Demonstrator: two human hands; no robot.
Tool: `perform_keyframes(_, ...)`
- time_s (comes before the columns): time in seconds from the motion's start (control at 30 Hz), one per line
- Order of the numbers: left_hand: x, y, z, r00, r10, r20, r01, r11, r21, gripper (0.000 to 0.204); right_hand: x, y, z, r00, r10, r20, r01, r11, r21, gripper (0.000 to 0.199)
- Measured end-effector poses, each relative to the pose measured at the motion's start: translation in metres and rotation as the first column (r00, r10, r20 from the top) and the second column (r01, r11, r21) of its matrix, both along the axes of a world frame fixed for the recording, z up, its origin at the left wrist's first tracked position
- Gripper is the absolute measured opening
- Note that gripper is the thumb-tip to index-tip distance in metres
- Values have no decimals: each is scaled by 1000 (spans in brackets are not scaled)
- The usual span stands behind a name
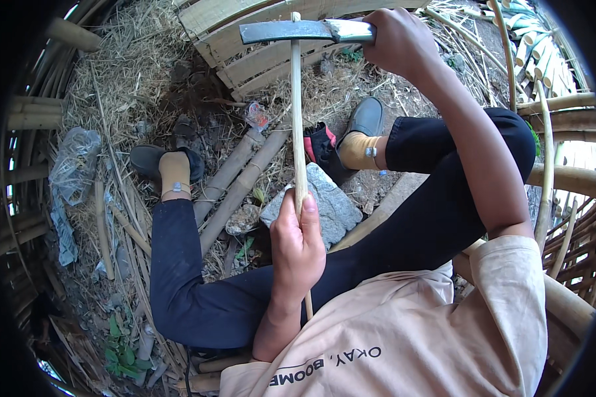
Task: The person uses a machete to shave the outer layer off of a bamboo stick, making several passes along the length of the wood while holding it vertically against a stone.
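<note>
- A thin bamboo strip (297, 119) is held upright by the left hand (298, 241), whose fingers are wrapped tightly around its lower part, the thumb pressed along the strip
- The strip's lower end is seen just below the left wrist, over the lap; its top end reaches the blade above
- A broad flat-bladed chopping knife (291, 30) is gripped by the right hand (398, 41), the fingers closed around its handle; the blade is laid crosswise on the strip's top end, though whether it has bitten into the wood cannot be told
- A grey stone (324, 198) is seen on the straw-covered ground (132, 73) just behind the left hand, between the two dark-trousered legs, with bamboo poles (238, 178) lying beside it
- A risk is judged for the left hand: it sits directly below the blade on the same strip, so a sudden split or a slip of the edge could carry the blade down toward the thumb
- A crooked split is also judged possible if the blade is not kept centred, since the strip is narrow and is steadied only by one hand
- The legs and shoes (367, 119) are placed near the blade's line and could be struck if the knife glances off
</note>
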State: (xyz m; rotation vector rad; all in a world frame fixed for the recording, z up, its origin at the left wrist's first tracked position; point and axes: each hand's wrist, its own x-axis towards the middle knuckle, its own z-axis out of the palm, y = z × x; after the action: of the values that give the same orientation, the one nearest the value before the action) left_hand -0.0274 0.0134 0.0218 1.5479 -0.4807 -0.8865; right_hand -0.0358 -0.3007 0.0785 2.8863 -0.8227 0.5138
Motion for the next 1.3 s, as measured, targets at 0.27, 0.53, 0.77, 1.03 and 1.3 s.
perform_keyframes(0.27,-6,-2,7,996,-73,58,76,995,-58,25,-19,-80,-10,951,-289,115,294,955,-32,30)
perform_keyframes(0.53,14,1,10,990,2,-139,-13,997,-80,27,-26,-7,32,941,11,338,-92,971,223,49)
perform_keyframes(0.77,9,-1,11,990,-16,-137,2,995,-101,27,-13,25,15,994,97,59,-107,973,203,24)
perform_keyframes(1.03,-4,2,15,998,22,66,-20,999,-31,25,-6,9,17,989,67,134,-80,992,97,26)
perform_keyframes(1.3,-5,0,13,993,-16,114,17,1000,-9,28,-6,-42,29,954,-244,174,248,969,2,18)
